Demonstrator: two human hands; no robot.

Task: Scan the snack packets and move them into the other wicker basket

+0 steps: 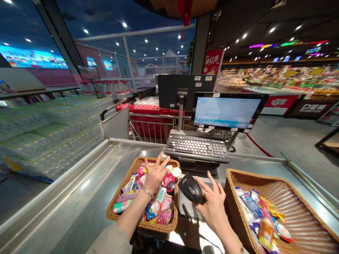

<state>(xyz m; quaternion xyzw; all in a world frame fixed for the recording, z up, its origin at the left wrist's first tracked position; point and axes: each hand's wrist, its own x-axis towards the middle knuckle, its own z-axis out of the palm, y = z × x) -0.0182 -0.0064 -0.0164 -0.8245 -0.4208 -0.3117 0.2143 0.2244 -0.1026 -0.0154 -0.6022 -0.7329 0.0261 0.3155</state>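
My left hand (156,174) reaches over a wicker basket (111,206), its fingers spread and nothing held in them. Candy and small packets fill that basket, among them a round pink-red container (168,180), an egg-shaped pack (153,210) and a pink wrapped item (164,216). Just right of it is a black barcode scanner (189,187), tilted, its head toward the basket. Against the scanner's rear end is my right hand (212,201), fingers stretched apart. The hand covers the scanner's handle, so how far they touch is hidden.
A second wicker basket (312,211) at right holds several packets and a small orange-labelled bottle (266,231). Behind the hands stand a keyboard (197,145) and a lit screen (227,111). A metal counter (87,190) extends left, and stacked bottled water (53,141) stands beyond its edge.
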